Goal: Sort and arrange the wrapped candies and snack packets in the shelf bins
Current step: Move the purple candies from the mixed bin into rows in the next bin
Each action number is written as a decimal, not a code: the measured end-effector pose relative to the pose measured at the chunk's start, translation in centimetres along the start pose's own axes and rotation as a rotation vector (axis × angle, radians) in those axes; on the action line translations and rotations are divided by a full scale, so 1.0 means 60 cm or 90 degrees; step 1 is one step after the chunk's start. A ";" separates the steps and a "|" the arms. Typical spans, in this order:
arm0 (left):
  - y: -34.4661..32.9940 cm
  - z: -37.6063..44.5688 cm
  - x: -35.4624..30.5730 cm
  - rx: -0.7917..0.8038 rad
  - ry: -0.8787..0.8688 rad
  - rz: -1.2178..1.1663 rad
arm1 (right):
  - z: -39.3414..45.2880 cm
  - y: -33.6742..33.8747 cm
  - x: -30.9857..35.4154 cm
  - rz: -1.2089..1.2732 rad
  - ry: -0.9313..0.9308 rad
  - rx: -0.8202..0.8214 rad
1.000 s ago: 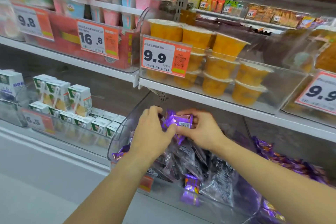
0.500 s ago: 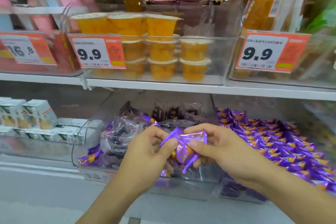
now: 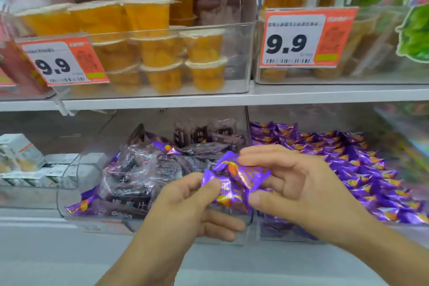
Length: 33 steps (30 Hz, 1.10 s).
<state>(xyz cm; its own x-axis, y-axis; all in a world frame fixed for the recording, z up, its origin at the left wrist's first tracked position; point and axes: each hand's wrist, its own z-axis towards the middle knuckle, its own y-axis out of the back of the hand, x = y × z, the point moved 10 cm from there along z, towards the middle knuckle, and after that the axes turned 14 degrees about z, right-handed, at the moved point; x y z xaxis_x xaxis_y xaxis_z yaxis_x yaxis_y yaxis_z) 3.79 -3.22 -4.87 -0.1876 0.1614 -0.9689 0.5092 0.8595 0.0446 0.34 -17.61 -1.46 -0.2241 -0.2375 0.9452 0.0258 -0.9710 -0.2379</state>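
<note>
Purple candies (image 3: 234, 181) bunched loosely between my left hand (image 3: 185, 211) and right hand (image 3: 299, 183), both pinching wrappers, could slip into the mixed dark-packet bin (image 3: 69, 193) below.

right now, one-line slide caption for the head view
Both hands, left hand and right hand, pinch purple candy packets before two clear bins of candies.

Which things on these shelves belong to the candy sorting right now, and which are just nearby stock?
Part of the job:
- purple foil-wrapped candies, pinched by left hand and right hand
- clear middle bin of dark packets mixed with purple candies
- clear right bin of purple candies

Just nearby:
- orange fruit jelly cups
- orange 9.9 price tags
- white drink cartons
</note>
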 end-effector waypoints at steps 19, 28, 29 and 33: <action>-0.009 0.046 0.012 -0.068 0.020 -0.126 | 0.014 0.060 -0.014 0.080 -0.150 -0.142; -0.033 0.054 -0.010 -0.042 -0.040 -0.139 | 0.025 0.029 -0.014 -0.001 -0.118 -0.047; -0.033 0.053 -0.014 -0.055 -0.063 -0.122 | 0.025 0.031 -0.013 -0.012 -0.103 -0.051; -0.028 0.047 -0.034 -0.125 -0.153 -0.057 | 0.024 0.054 -0.007 -0.050 -0.071 -0.122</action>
<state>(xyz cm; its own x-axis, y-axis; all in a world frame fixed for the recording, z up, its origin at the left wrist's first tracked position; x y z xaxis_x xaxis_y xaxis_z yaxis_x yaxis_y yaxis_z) 5.72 -6.35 -3.67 -0.0088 -0.0185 -0.9998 0.3241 0.9458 -0.0204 1.92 -20.72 -2.28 -0.1082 -0.1729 0.9790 -0.1760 -0.9659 -0.1901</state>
